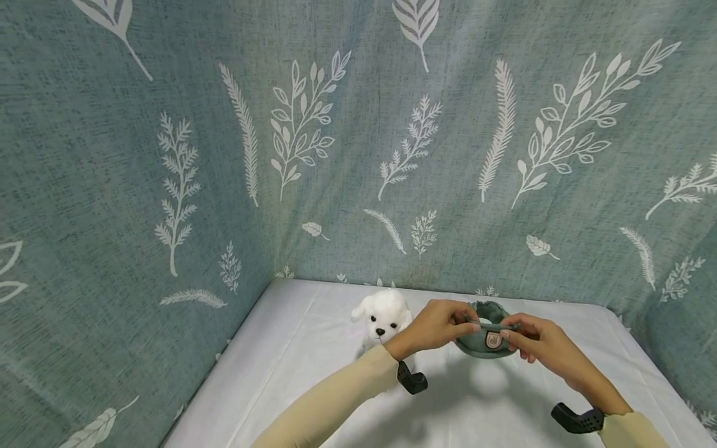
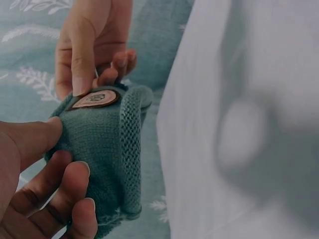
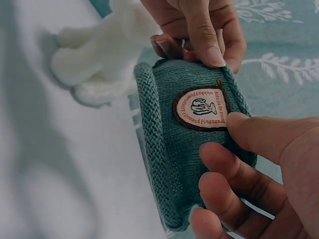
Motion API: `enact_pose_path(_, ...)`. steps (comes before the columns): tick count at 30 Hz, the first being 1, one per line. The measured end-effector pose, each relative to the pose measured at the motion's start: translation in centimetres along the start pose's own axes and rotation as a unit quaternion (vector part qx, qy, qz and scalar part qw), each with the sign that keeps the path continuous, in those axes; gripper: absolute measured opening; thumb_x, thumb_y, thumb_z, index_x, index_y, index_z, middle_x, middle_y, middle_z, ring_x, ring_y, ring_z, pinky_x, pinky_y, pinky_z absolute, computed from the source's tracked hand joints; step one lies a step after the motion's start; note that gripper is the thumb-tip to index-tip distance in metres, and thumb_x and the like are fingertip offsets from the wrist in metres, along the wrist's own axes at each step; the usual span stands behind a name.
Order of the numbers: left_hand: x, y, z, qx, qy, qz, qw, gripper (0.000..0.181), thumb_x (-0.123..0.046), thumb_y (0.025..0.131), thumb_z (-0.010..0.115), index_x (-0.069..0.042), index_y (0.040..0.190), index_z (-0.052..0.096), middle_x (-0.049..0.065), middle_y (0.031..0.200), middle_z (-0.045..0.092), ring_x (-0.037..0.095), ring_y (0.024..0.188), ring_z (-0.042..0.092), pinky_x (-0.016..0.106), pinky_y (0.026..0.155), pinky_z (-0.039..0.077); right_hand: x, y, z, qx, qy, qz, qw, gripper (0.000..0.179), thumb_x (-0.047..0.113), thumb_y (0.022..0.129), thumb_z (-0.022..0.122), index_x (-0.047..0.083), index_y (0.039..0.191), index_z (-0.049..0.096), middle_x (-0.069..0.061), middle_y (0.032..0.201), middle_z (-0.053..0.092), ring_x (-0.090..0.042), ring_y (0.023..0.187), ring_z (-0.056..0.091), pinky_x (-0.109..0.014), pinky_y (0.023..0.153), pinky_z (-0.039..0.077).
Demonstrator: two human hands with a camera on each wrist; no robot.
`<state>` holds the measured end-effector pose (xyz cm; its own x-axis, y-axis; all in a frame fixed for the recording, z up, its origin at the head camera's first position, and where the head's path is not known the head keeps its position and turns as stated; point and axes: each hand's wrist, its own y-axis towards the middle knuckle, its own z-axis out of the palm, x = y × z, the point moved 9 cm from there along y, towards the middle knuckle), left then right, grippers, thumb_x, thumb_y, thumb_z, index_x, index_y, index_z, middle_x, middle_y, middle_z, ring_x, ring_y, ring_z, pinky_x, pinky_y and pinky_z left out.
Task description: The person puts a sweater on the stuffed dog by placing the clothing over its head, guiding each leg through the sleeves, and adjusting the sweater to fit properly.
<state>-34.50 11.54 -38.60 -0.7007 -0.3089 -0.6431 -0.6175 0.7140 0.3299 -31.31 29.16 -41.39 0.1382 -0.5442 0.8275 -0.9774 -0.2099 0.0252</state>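
Note:
Both hands hold up a small teal knitted tube-shaped garment (image 1: 475, 343) with rolled edges, above the white-covered table. My left hand (image 1: 439, 325) pinches its upper edge on the left side between thumb and fingers. On the other side, the thumb and fingers of my right hand (image 1: 536, 341) grip the same edge, the thumb beside the sewn patch (image 3: 202, 110). That patch is pale with a dark border, red lettering and a small drawing. In the head view, the garment's opening faces up between the hands. A white plush dog (image 1: 386, 309) sits just left of my left hand, partly hidden by the forearm.
The table (image 1: 302, 348) has a white cloth with soft creases. Teal fabric (image 1: 347, 236) printed with white leaves hangs behind it and at both sides. A black wrist device (image 1: 411, 378) is on the left wrist, another (image 1: 577, 418) on the right.

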Motion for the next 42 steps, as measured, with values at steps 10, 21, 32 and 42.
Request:
enact_pose_path(10,-0.6,0.0,-1.3,0.000,0.008,0.010,0.9999,0.017,-0.025,0.102,0.068,-0.014,0.113,0.074,-0.006,0.080,0.064,0.001,0.060,0.062,0.016,0.059,0.052,1.1,0.4,0.0,-0.001,0.000,-0.003,1.0000,0.046,0.039,0.102,0.065,0.005,0.132,0.061,-0.011,0.091,0.068,-0.027,0.072,0.060,-0.035,0.061,0.053)
enact_pose_path(21,-1.0,-0.2,-3.1,-0.021,0.038,0.017,0.9989,0.017,-0.028,0.102,0.068,-0.015,0.111,0.075,-0.010,0.081,0.065,-0.001,0.060,0.057,0.016,0.057,0.048,2.4,1.1,0.1,0.000,-0.003,-0.021,0.9998,0.042,0.038,0.103,0.065,0.005,0.129,0.063,-0.011,0.091,0.068,-0.024,0.070,0.060,-0.034,0.060,0.053)
enact_pose_path(32,-0.9,-0.6,-5.0,-0.032,0.014,0.004,0.9994,0.019,-0.028,0.102,0.067,-0.014,0.113,0.074,-0.008,0.085,0.066,0.002,0.061,0.059,0.019,0.058,0.050,4.3,2.1,0.3,-0.003,0.001,-0.039,0.9992,0.040,0.034,0.103,0.065,0.006,0.131,0.062,-0.011,0.092,0.068,-0.026,0.073,0.060,-0.033,0.060,0.052)
enact_pose_path(42,-1.0,-1.1,-6.7,-0.048,0.039,0.005,0.9981,0.018,-0.028,0.102,0.068,-0.015,0.112,0.075,-0.007,0.083,0.065,0.004,0.061,0.056,0.019,0.058,0.048,6.1,2.5,0.8,0.004,0.004,-0.061,0.9981,0.042,0.034,0.103,0.065,0.003,0.131,0.061,-0.013,0.092,0.068,-0.024,0.072,0.060,-0.033,0.061,0.053)
